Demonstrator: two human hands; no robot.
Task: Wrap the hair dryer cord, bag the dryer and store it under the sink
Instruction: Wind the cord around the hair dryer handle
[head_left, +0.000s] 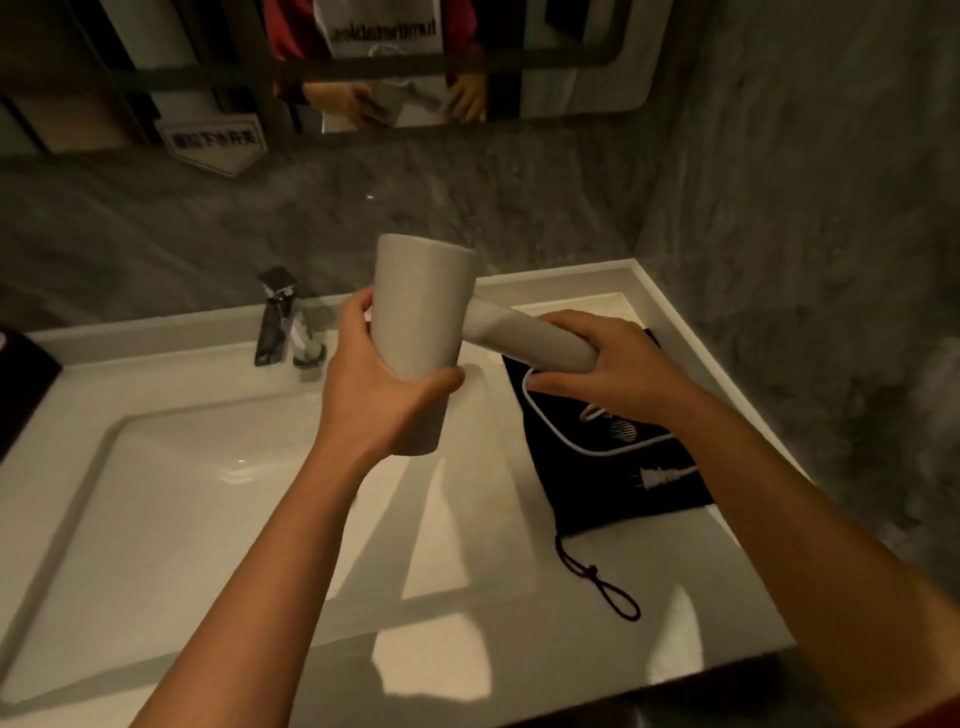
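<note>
**Holding the dryer over the counter**

Gripping the hair dryer (423, 332) with both hands, the person keeps it lifted above the white sink counter (467, 561), clear of every surface. The left hand (379, 387) is wrapped around the smooth grey barrel, fingers curled behind it and thumb across the front. The right hand (613, 364) is clenched around the end of the handle, which juts sideways from the barrel. A thin white cord (566, 441) drops from under that hand and loops loosely across a flat black cloth bag (597, 499) lying on the counter at the right, and its plug (657, 477) rests on the cloth. The bag's dark drawstring (602, 584) trails toward the counter's front edge. Left of the bag the square basin (171, 499) sinks in, glossy and bare, with a chrome tap (283, 322) at its back rim. Rough grey stone-like walls close in behind and on the right, just beside the bag.
</note>
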